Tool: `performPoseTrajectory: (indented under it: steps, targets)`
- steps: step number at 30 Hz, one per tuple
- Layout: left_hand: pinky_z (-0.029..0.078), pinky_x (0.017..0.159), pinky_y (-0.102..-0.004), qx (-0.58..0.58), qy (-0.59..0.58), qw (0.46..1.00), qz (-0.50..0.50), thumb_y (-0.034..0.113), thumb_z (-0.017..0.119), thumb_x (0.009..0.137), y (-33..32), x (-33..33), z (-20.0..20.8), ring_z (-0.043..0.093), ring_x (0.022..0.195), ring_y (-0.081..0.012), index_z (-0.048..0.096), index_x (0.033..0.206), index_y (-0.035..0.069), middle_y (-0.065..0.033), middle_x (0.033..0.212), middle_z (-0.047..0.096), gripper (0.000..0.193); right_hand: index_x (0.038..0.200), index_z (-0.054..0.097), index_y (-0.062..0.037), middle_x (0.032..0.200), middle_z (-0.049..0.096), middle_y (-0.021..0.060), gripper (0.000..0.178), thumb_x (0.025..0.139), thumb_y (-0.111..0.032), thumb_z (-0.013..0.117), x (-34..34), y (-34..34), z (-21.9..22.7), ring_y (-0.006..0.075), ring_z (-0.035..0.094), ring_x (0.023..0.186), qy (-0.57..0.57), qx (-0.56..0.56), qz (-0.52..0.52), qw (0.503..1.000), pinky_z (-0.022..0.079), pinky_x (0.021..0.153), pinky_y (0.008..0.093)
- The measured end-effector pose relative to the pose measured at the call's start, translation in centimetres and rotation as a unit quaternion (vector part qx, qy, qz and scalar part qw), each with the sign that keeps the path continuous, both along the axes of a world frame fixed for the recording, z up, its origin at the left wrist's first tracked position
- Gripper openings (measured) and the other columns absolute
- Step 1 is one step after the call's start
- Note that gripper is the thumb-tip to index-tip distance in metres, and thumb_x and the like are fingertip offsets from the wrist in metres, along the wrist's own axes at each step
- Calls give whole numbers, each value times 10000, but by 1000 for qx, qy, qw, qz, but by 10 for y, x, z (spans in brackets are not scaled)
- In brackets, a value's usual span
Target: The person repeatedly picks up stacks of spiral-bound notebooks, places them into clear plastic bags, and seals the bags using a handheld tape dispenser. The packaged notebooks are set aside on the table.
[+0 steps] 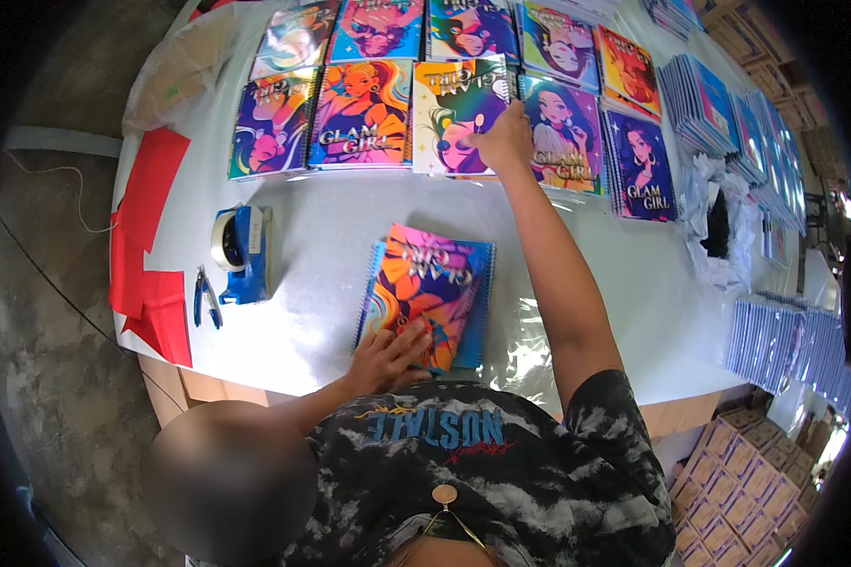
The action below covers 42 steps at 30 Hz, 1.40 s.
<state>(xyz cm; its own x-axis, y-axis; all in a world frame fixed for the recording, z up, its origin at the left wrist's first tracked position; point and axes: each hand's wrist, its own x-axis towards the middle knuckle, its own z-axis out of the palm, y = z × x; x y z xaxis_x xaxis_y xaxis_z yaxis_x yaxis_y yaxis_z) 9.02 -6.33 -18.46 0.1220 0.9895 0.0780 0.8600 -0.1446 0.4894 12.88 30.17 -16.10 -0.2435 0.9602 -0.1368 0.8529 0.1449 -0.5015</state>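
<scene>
Near the table's front edge, my left hand point(386, 357) grips the near left corner of a small pile of spiral notebooks point(424, 288), its fingers over the top cover. The pile is slightly fanned, with a bright orange, pink and purple cover on top and a blue one showing beneath. My right arm reaches to the far rows, where my right hand point(503, 142) is closed on the right edge of a spiral notebook point(456, 113) with a cream, green and purple cover. Its thumb lies on the cover; the other fingers are at the spiral edge, partly hidden.
More colourful notebooks point(364, 113) lie in two rows along the far side. A blue tape dispenser point(246, 253), blue-handled cutters point(205, 300) and red cloth point(156, 227) are at left. At right stand notebook stacks point(700, 104), crumpled plastic point(719, 222) and cartons point(738, 472).
</scene>
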Motion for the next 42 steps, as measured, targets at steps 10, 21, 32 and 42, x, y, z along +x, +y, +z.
performPoseTrajectory:
  steps: [10,21,32,42]
  targets:
    - [445,860,-455,57,188,861,468,318,640,783,219,-240,-25,562,983,-375,463,1171,-43,-262,1058,574,559,1172,487,3,1091,587,78,376,831,-55,633,55,-58,107,124,549,974,579,155,69,798,436,846,272]
    - [490,704,-377,300,-108,931,176,74,613,730,113,-134,71,629,772,-274,619,970,63,-120,892,654,241,1286,394,-27,1148,553,121,349,974,-185,385,214,-156,93,214,552,1037,784,-155,76,597,438,921,359]
    - [373,984,-426,-442,-41,895,41,16,574,743,85,-135,117,511,1145,-294,569,1190,132,-133,1164,589,462,1017,533,-24,858,566,126,476,665,-237,771,126,-158,13,315,552,812,4,-115,136,984,445,719,403]
    - [404,946,-393,7,63,946,317,296,555,860,392,-366,-28,485,1170,-337,395,1306,17,-255,1203,517,551,1255,413,57,1152,550,238,834,663,-412,767,-58,155,-15,380,503,1097,-42,108,-4,993,429,911,411]
